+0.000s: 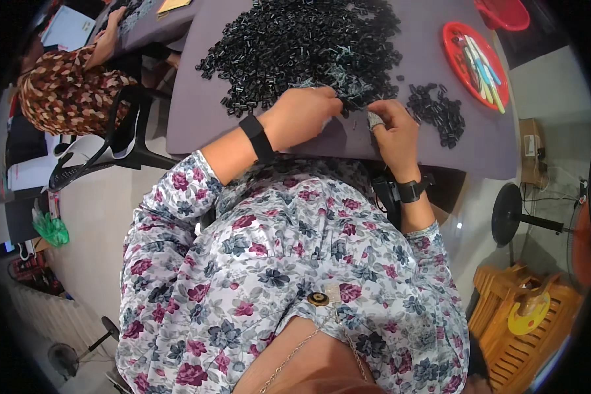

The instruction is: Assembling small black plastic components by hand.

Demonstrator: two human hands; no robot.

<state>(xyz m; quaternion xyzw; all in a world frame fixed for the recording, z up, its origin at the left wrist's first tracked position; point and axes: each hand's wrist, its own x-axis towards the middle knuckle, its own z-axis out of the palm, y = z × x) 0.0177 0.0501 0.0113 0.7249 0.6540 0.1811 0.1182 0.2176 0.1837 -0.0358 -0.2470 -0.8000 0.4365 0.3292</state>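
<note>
Apparently mid-handling, left hand (301, 118) and right hand (398, 134) curled fingers near black pieces (269, 59), hold unclear; next move needed precision.

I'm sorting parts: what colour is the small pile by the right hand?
The small pile is black, seen in the head view.

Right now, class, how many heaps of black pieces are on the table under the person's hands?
2. The large heap lies beyond the left hand and runs to the top edge; the small heap lies right of the right hand. More may lie out of view.
</note>
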